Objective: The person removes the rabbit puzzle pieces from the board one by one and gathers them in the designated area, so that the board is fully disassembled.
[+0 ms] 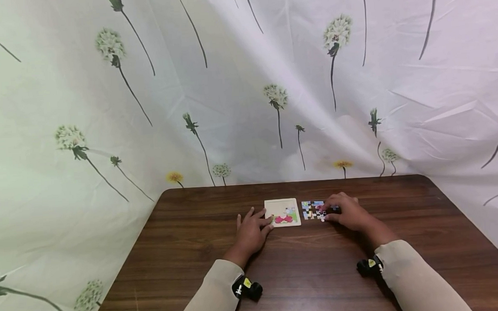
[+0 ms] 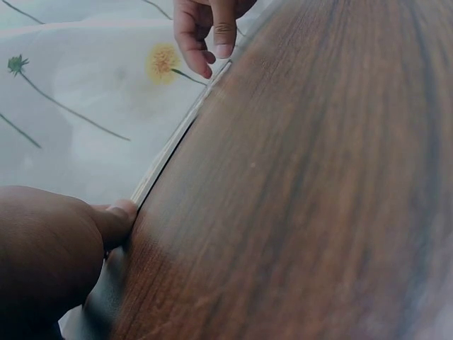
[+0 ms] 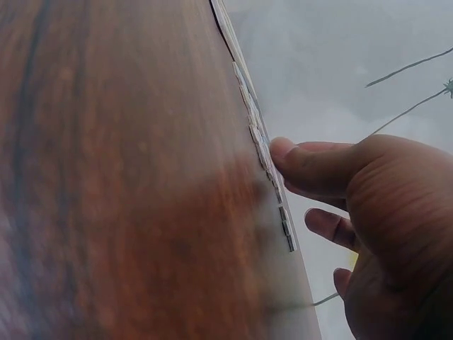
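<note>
A square puzzle tray lies on the table with a pale rim and part of a picture in red and green. My left hand rests at its left side, fingers spread, the index finger over the rim. In the left wrist view its thumb touches the tray edge. To the tray's right lie several loose jigsaw pieces. My right hand reaches over them from the right, thumb and index finger apart at the nearest pieces. The right wrist view shows its thumb tip against the row of pieces.
The dark wood-grain table extends toward me and to both sides. Behind it hangs a pale cloth printed with dandelions. A small black camera is strapped to each wrist, over a beige sleeve.
</note>
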Motion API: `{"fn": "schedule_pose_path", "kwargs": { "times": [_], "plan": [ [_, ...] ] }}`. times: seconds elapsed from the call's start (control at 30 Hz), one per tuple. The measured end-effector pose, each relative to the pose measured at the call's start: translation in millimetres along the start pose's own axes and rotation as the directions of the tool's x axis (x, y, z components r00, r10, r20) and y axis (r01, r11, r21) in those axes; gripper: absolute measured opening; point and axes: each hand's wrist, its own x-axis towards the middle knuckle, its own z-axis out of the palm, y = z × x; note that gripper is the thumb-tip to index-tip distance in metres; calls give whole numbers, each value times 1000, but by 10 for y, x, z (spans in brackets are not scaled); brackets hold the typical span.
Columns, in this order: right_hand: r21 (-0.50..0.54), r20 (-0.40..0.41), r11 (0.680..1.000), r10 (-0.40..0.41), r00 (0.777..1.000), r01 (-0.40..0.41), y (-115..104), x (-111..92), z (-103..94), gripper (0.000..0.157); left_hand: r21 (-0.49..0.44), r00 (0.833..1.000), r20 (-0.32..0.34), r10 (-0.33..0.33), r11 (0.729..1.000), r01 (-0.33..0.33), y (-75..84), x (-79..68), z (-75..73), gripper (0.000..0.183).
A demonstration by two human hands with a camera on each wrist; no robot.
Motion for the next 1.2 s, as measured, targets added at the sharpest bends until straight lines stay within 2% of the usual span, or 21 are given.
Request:
{"fn": "schedule_pose_path", "kwargs": {
  "times": [0.5,0.77,1.2],
  "plan": [
    [17,-19,1000,16,1000,-15,-75,111,-10,8,3,1000,0,3,1000,-3,-9,1,-6,36],
    [21,-51,1000,-21,998,22,-135,200,59,7,-1,1000,-2,5,1000,-5,-14,8,-2,35],
    [60,-24,998,10,1000,-9,-282,382,197,10,-20,1000,-6,4,1000,-4,-6,-5,3,35]
  ]
}}
